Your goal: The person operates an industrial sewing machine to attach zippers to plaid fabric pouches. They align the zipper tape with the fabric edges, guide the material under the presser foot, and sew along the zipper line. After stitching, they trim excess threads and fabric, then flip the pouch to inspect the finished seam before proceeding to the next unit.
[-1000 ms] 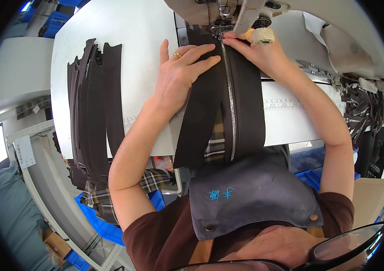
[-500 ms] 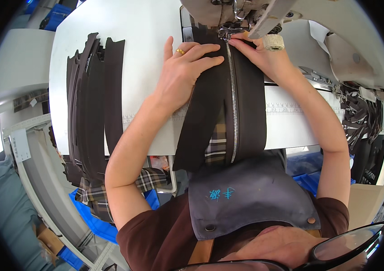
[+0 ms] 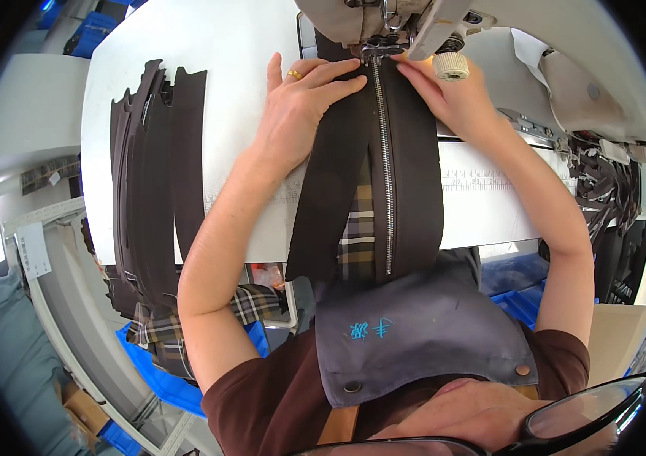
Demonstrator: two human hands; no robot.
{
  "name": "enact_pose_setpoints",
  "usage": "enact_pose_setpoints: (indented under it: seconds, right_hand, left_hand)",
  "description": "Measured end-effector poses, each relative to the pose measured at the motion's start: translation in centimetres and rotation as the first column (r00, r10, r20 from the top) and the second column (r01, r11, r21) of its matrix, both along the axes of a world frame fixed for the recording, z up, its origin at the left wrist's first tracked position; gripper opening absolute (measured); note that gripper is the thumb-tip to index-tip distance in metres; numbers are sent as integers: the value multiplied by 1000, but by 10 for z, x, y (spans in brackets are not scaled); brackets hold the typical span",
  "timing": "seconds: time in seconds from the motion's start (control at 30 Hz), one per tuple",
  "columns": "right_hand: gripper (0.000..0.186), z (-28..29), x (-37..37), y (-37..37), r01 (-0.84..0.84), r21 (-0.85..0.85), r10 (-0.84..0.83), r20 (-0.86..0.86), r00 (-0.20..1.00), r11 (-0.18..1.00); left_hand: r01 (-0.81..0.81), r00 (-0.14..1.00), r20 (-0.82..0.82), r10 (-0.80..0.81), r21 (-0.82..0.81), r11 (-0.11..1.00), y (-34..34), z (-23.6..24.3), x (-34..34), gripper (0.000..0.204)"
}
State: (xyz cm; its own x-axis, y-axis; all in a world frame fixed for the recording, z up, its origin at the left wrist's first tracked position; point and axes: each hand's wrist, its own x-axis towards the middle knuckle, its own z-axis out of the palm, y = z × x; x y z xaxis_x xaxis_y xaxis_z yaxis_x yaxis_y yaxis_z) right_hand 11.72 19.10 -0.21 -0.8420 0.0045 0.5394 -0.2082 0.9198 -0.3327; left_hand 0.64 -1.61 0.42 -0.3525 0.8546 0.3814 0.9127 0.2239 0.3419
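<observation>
A dark brown fabric piece (image 3: pixel 416 190) with a metal zipper (image 3: pixel 386 182) runs under the presser foot (image 3: pixel 380 50) of a sewing machine (image 3: pixel 422 23). Plaid cloth (image 3: pixel 355 235) shows through a split in the dark layers. My left hand (image 3: pixel 300 110) lies on the fabric left of the zipper, fingers spread, fingertips just short of the foot. My right hand (image 3: pixel 456 99) is right of the foot, thumb and index at the fabric's top edge, its other fingers partly hidden behind the machine's white knob (image 3: pixel 451 67).
Long dark strips (image 3: pixel 148 182) lie stacked at the table's (image 3: pixel 243 30) left over plaid cloth (image 3: pixel 163 338) and a blue bin (image 3: pixel 186 387). A ruler scale (image 3: pixel 482 178) crosses the table. Small dark scraps (image 3: pixel 604 190) are heaped at the right. A grey apron (image 3: pixel 422 327) covers my front.
My right thumb has shifted a little rightward, away from the zipper at the foot. My left fingertips have moved slightly. The zipper piece stays under the foot.
</observation>
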Motion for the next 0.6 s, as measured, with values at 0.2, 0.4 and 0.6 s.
enact_pose_setpoints:
  seconds: [0.2, 0.4, 0.6]
  right_hand:
    - [57, 11, 16, -9, -50, 209, 55, -16, 998, 977]
    - [57, 6, 16, -10, 26, 381, -45, 39, 998, 924]
    - [35, 2, 15, -4, -18, 238, 17, 6, 1000, 971]
  left_hand:
    - [-1, 1000, 5, 1, 1, 1000, -1, -1, 0, 42]
    - [-5, 999, 44, 7, -31, 1000, 0, 1, 0, 36]
    - [-18, 999, 33, 19, -24, 1000, 1, -3, -1, 35]
